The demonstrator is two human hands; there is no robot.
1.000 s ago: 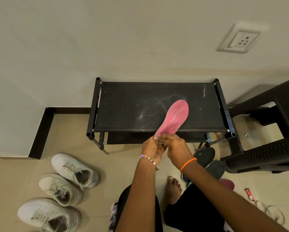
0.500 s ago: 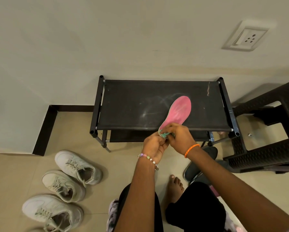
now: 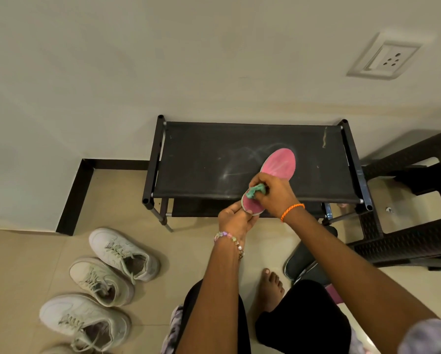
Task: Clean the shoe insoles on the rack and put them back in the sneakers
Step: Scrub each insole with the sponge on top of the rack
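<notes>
A pink insole (image 3: 280, 164) lies slanted over the front edge of the black shoe rack (image 3: 209, 159), toe toward the wall. My left hand (image 3: 233, 221) pinches its heel end just in front of the rack. My right hand (image 3: 271, 194) grips a small green cloth (image 3: 256, 191) and presses it on the insole's middle, hiding that part. Three white sneakers (image 3: 123, 252) (image 3: 100, 281) (image 3: 84, 321) sit on the tiled floor to the left.
A dark wicker stool (image 3: 418, 200) stands right of the rack. Dark shoes (image 3: 302, 261) lie on the floor under my right forearm, beside my bare foot (image 3: 271, 290). A wall socket (image 3: 385, 57) is up on the right.
My right hand has slid up the insole from the heel to its middle, and the green cloth now shows between its fingers. My left hand keeps its hold on the heel.
</notes>
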